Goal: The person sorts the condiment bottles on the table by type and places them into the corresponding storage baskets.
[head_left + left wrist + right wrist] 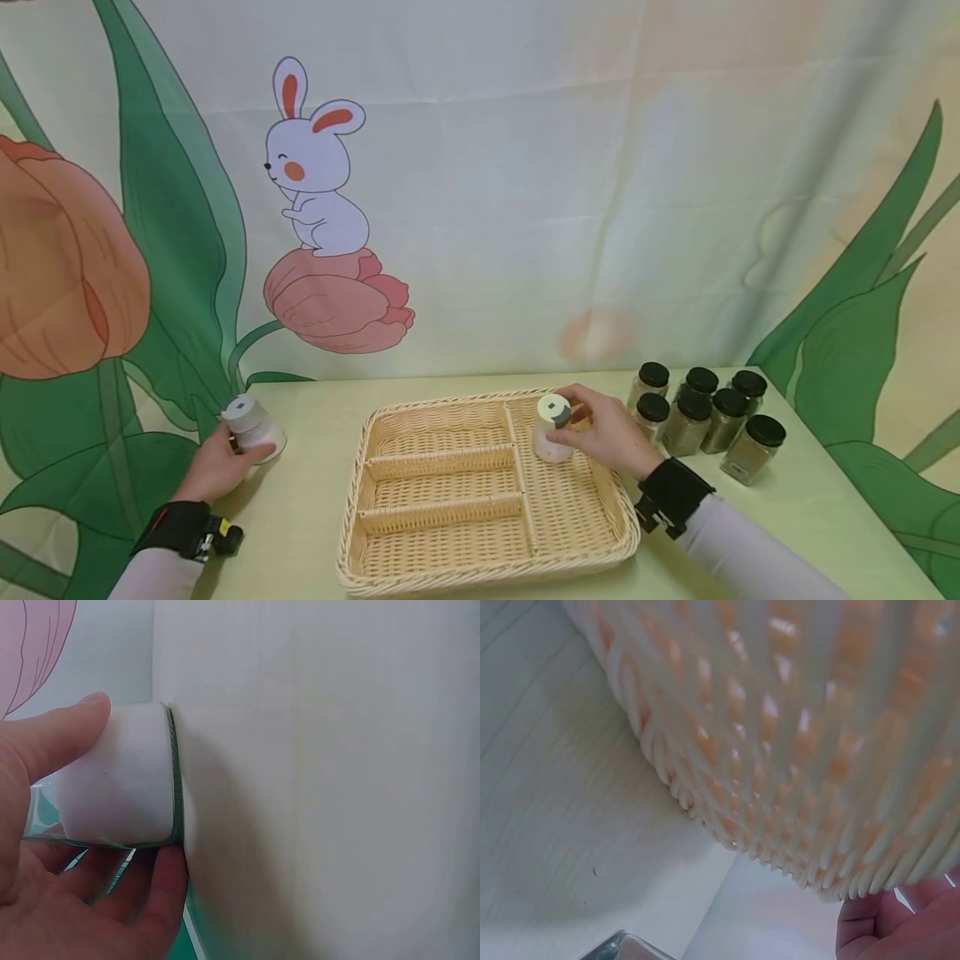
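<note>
At the table's left side my left hand [217, 465] holds a clear jar [260, 435] with white contents and a whitish lid. In the left wrist view the thumb lies on one side of the jar [120, 776] and the fingers curl beneath the other. My right hand [613, 432] pinches a second white jar [552, 447], with a pale lid, between thumb and fingers. That jar is upright in the long right compartment of the wicker basket [491, 575]; whether its base touches the bottom is unclear. The basket's wall [780, 750] hides the jar in the right wrist view.
Several black-lidded spice jars [752, 450] stand grouped at the table's back right, just beyond the right hand. Dividers [442, 514] split the basket's left part into three compartments. A printed rabbit-and-tulip curtain [487, 208] hangs behind the table [307, 467].
</note>
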Motion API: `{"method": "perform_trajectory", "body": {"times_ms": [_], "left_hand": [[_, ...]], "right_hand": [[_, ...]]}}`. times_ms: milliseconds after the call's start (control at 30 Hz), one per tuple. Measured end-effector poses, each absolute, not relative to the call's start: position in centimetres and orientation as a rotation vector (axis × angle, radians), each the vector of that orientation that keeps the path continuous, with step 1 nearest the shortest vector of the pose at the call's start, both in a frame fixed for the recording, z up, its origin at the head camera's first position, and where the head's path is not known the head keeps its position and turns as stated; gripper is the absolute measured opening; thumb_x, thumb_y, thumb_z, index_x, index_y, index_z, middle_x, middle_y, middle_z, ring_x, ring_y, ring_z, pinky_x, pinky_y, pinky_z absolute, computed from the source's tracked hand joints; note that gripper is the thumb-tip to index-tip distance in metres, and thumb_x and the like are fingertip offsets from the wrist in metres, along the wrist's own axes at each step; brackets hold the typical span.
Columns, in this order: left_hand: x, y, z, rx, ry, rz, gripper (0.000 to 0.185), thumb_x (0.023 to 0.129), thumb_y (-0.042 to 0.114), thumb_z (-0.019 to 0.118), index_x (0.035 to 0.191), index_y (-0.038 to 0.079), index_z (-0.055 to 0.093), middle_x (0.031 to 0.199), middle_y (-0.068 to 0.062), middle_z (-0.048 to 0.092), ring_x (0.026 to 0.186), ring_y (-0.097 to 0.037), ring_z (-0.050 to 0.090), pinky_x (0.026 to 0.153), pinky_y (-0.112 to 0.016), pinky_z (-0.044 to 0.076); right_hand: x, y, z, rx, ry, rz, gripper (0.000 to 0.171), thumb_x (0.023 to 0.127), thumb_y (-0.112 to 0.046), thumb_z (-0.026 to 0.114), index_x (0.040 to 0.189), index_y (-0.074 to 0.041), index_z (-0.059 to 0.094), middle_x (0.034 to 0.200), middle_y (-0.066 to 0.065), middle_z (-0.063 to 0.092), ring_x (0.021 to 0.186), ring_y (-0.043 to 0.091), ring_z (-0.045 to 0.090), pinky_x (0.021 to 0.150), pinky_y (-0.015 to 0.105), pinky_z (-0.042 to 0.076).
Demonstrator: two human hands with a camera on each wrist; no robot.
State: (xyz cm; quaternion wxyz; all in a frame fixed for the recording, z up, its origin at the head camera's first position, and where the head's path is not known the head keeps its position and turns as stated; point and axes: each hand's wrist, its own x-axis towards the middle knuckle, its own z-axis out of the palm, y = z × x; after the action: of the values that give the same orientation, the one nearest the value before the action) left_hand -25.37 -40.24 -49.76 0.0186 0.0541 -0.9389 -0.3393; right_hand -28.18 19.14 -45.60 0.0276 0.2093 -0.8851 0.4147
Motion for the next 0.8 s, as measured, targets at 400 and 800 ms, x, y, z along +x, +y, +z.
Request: {"method": "perform_trajectory", "body": {"times_ms": [400,800], "left_hand": [[-25.41,-40.29,-49.61,0.148,-2.922,-1.044,0.098,0.090,0.051,0.066,0.146,-0.012,0.016,0.140,-0.041,0.031,0.124,-0.058,0.037,0.091,-0.064,0.040],[-25.42,-40.44,-49.98,0.132,-2.909,-1.017,0.092,0.090,0.048,0.068,0.145,-0.010,0.022,0.138,-0.039,0.037,0.120,-0.055,0.042,0.086,-0.059,0.046]], "right_hand": [[-27.99,19.36,-45.63,0.641,-2.739,1.317,0.051,0.080,-0.032,0.082,0.126,-0.029,0.059,0.107,-0.009,0.064,0.094,0.025,0.062,0.070,0.035,0.051],[-27.97,19.68,-45.64,0.681,-2.682,1.304,0.054,0.080,-0.032,0.082,0.129,-0.024,0.059,0.112,-0.007,0.063,0.094,0.025,0.063,0.078,0.047,0.048]]}}
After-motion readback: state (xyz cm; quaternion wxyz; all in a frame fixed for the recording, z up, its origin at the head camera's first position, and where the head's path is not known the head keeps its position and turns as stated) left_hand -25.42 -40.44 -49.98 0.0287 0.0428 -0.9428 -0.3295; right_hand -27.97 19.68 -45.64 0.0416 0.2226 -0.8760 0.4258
